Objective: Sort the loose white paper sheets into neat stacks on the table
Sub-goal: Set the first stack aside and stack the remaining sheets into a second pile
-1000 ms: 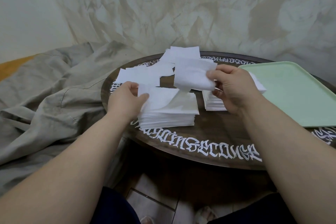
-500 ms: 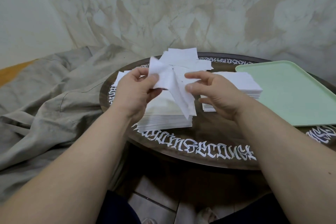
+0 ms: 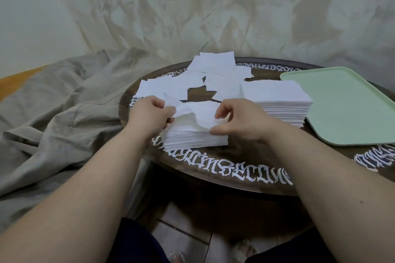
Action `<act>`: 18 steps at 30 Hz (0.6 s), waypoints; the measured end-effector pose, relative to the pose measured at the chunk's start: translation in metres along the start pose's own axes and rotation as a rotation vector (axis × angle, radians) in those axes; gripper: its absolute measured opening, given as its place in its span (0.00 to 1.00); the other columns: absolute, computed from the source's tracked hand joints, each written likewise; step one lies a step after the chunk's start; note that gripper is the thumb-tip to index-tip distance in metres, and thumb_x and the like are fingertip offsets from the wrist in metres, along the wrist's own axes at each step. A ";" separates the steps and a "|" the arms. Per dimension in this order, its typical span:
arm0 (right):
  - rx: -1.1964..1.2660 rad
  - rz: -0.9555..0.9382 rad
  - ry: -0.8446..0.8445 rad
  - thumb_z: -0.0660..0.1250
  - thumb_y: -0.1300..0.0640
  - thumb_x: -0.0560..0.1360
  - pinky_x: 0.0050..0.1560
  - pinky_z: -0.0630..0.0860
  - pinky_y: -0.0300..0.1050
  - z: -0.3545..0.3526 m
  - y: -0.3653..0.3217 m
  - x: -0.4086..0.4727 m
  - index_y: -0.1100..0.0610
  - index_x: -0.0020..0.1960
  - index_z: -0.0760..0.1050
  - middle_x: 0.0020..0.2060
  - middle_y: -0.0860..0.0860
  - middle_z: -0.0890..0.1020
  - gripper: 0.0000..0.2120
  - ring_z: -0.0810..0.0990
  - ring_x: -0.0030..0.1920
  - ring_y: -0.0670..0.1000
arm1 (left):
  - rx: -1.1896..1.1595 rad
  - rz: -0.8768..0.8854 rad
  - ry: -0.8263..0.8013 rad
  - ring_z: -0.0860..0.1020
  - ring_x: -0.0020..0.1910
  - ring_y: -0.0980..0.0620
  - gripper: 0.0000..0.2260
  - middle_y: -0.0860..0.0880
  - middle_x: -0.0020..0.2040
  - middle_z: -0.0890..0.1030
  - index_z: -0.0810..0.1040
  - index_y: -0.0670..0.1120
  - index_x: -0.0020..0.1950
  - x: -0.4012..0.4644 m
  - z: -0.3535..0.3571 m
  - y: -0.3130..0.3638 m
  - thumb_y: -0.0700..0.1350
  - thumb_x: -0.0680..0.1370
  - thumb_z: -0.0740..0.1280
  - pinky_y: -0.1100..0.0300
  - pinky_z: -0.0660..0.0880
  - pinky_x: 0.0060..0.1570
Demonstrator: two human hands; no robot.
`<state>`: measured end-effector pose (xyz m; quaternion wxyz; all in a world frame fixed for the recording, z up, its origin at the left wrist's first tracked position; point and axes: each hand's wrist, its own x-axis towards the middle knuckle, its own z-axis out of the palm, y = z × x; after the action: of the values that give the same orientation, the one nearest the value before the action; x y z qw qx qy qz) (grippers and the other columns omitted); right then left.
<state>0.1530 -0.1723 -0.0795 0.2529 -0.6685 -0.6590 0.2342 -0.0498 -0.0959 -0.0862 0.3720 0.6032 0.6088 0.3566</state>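
Note:
A crumpled white sheet (image 3: 199, 113) lies across the top of the near stack (image 3: 192, 140) on the round dark table (image 3: 224, 168). My left hand (image 3: 149, 116) pinches its left edge between thumb and fingers. My right hand (image 3: 237, 120) pinches its right edge, thumb low against the stack's top. A second, taller stack (image 3: 282, 102) stands to the right, behind my right hand. Loose white sheets (image 3: 213, 72) lie scattered at the table's far side.
A pale green tray (image 3: 346, 109) sits on the table's right side, touching the taller stack. Rumpled grey cloth (image 3: 53, 113) lies left of the table. A draped sheet covers the wall behind. White lettering rims the table.
Both hands have come down from above the table, bringing the sheet onto the near stack. The sheet has gone from hanging folded between my hands to spread across the stack top.

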 end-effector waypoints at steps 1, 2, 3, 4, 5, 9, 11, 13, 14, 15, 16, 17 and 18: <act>-0.068 -0.041 -0.032 0.76 0.48 0.66 0.39 0.67 0.33 0.003 -0.004 0.001 0.50 0.47 0.74 0.45 0.44 0.76 0.15 0.73 0.41 0.41 | -0.092 -0.013 -0.010 0.80 0.34 0.50 0.08 0.48 0.32 0.79 0.72 0.46 0.38 -0.001 0.001 0.001 0.40 0.74 0.71 0.59 0.72 0.32; -0.133 -0.074 -0.047 0.75 0.48 0.66 0.38 0.66 0.34 0.006 -0.006 0.002 0.50 0.47 0.74 0.46 0.44 0.75 0.15 0.72 0.41 0.42 | -0.161 -0.020 -0.017 0.80 0.33 0.52 0.08 0.47 0.33 0.78 0.72 0.45 0.39 -0.001 0.001 0.001 0.39 0.74 0.70 0.60 0.71 0.30; -0.186 -0.099 -0.042 0.74 0.49 0.67 0.38 0.65 0.36 0.009 -0.008 0.003 0.50 0.47 0.73 0.47 0.45 0.74 0.13 0.73 0.42 0.43 | -0.217 -0.022 -0.020 0.80 0.33 0.52 0.08 0.47 0.35 0.77 0.72 0.45 0.39 -0.001 0.000 0.001 0.38 0.75 0.69 0.62 0.72 0.30; -0.217 -0.114 -0.022 0.73 0.51 0.69 0.39 0.65 0.38 0.010 -0.008 0.004 0.50 0.46 0.74 0.47 0.46 0.75 0.10 0.74 0.44 0.45 | -0.266 -0.025 -0.022 0.80 0.32 0.53 0.08 0.46 0.37 0.77 0.72 0.45 0.40 -0.001 -0.001 0.001 0.37 0.75 0.69 0.63 0.73 0.30; -0.219 -0.118 -0.001 0.71 0.53 0.71 0.40 0.65 0.38 0.010 -0.008 0.006 0.50 0.45 0.75 0.45 0.45 0.76 0.06 0.75 0.44 0.46 | -0.306 -0.026 -0.027 0.81 0.32 0.53 0.07 0.46 0.38 0.78 0.73 0.44 0.41 0.000 -0.002 0.000 0.36 0.75 0.68 0.63 0.73 0.31; -0.049 -0.115 0.097 0.69 0.58 0.73 0.37 0.65 0.31 0.002 -0.001 0.006 0.52 0.42 0.81 0.35 0.39 0.76 0.03 0.73 0.34 0.35 | -0.358 0.019 -0.025 0.76 0.31 0.50 0.06 0.46 0.38 0.80 0.76 0.46 0.42 -0.001 -0.009 -0.002 0.35 0.74 0.68 0.59 0.73 0.33; -0.015 -0.160 0.292 0.69 0.60 0.73 0.42 0.67 0.33 -0.003 0.000 0.006 0.54 0.44 0.83 0.35 0.41 0.77 0.04 0.73 0.33 0.37 | -0.406 0.098 0.031 0.74 0.28 0.54 0.08 0.53 0.30 0.79 0.77 0.48 0.41 -0.002 -0.010 0.003 0.35 0.75 0.69 0.63 0.71 0.31; -0.074 -0.295 0.608 0.68 0.62 0.72 0.43 0.70 0.38 -0.007 -0.004 0.008 0.56 0.44 0.83 0.38 0.48 0.81 0.05 0.74 0.34 0.43 | -0.450 0.190 0.086 0.73 0.26 0.60 0.08 0.56 0.28 0.78 0.77 0.49 0.41 -0.004 -0.011 0.012 0.35 0.75 0.69 0.68 0.70 0.29; -0.120 -0.367 0.726 0.68 0.63 0.71 0.42 0.72 0.39 -0.008 -0.006 0.008 0.58 0.43 0.83 0.38 0.50 0.82 0.05 0.75 0.34 0.46 | -0.438 0.217 0.104 0.74 0.27 0.61 0.08 0.55 0.30 0.78 0.78 0.49 0.41 -0.003 -0.011 0.014 0.36 0.75 0.69 0.68 0.71 0.31; -0.162 -0.418 0.780 0.67 0.63 0.70 0.42 0.73 0.40 -0.009 -0.008 0.008 0.59 0.43 0.82 0.39 0.52 0.83 0.06 0.78 0.35 0.49 | -0.400 0.219 0.115 0.74 0.28 0.60 0.08 0.53 0.32 0.79 0.77 0.49 0.41 -0.001 -0.012 0.013 0.37 0.75 0.70 0.66 0.72 0.34; -0.203 -0.434 0.750 0.66 0.63 0.70 0.43 0.74 0.42 -0.007 -0.009 0.008 0.60 0.43 0.82 0.39 0.53 0.83 0.06 0.80 0.37 0.51 | -0.344 0.191 0.112 0.75 0.29 0.58 0.08 0.53 0.32 0.79 0.77 0.50 0.41 0.002 -0.012 0.007 0.37 0.74 0.71 0.63 0.73 0.37; -0.245 -0.408 0.652 0.66 0.63 0.71 0.45 0.76 0.44 -0.004 -0.007 0.008 0.60 0.45 0.82 0.41 0.54 0.83 0.07 0.81 0.41 0.54 | -0.286 0.139 0.083 0.75 0.29 0.56 0.08 0.53 0.31 0.79 0.77 0.50 0.40 0.004 -0.012 0.001 0.37 0.73 0.72 0.61 0.73 0.38; -0.296 -0.346 0.506 0.65 0.63 0.73 0.49 0.76 0.47 -0.001 -0.006 0.007 0.59 0.48 0.82 0.45 0.54 0.83 0.07 0.81 0.46 0.56 | -0.238 0.074 0.033 0.76 0.29 0.55 0.08 0.54 0.31 0.80 0.78 0.49 0.40 0.005 -0.011 -0.007 0.37 0.72 0.72 0.59 0.74 0.38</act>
<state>0.1493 -0.1657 -0.0750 0.3446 -0.6129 -0.7061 -0.0835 -0.0633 -0.0910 -0.0875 0.4176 0.5708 0.5457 0.4495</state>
